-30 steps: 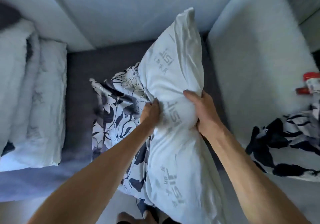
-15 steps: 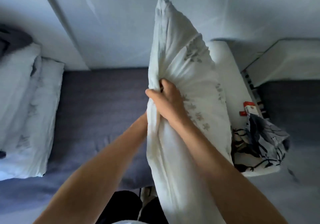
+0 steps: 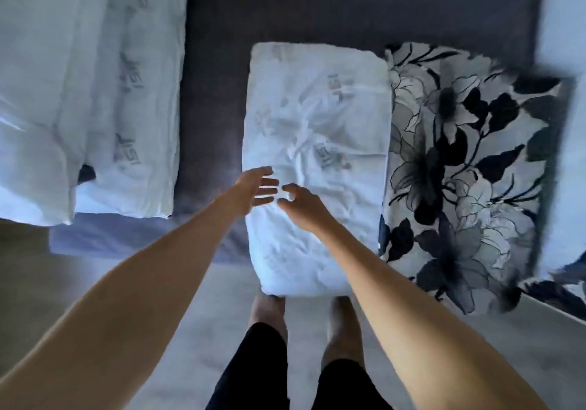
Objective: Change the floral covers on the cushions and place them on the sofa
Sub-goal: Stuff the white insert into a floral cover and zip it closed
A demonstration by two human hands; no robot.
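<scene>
Lowered from upright grip, bare white cushion [image 3: 317, 162] now lies flat on the sofa seat [image 3: 215, 60] beside floral cover [image 3: 459, 168]; left hand [image 3: 253, 189] fingers spread, right hand [image 3: 298, 203] loosely curled, both empty; next, gather cover's opening squarely.

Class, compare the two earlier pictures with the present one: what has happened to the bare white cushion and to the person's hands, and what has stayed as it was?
The white cushion, gripped upright in both hands before, now lies flat on the sofa seat. The left hand and right hand have let go and hover open over it. The floral cover, off the cushion, now lies beside it. The bare cushions at the left stay stacked.
</scene>
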